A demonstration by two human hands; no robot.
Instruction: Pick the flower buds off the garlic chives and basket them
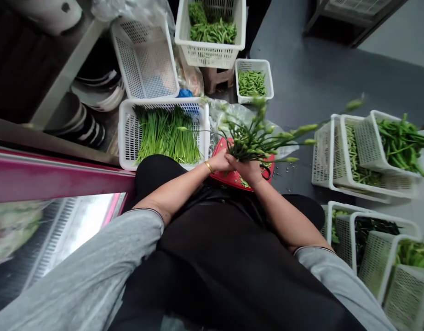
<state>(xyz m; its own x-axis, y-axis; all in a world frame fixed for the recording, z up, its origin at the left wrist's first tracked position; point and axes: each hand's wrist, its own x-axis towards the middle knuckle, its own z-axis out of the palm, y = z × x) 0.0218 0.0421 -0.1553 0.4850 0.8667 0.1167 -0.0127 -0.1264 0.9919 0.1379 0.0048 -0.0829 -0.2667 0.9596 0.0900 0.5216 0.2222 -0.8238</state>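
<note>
A bunch of flowering chives, green stems with pale buds, fans out ahead of my body, its tips blurred. My right hand is closed around the lower part of the bunch. Pressed up beside it, my left hand is also closed on the stems, with its fingers partly hidden. Under both hands lies a red tray with small green bits on it. A black scissor-like handle shows beside my right wrist. To the left, a white basket holds long green chives laid side by side.
At the front stand an unfilled-looking white crate, a crate of green peppers on a stool, and a small basket of green pods. Several vegetable baskets line the right. Stacked plates sit on the left shelf.
</note>
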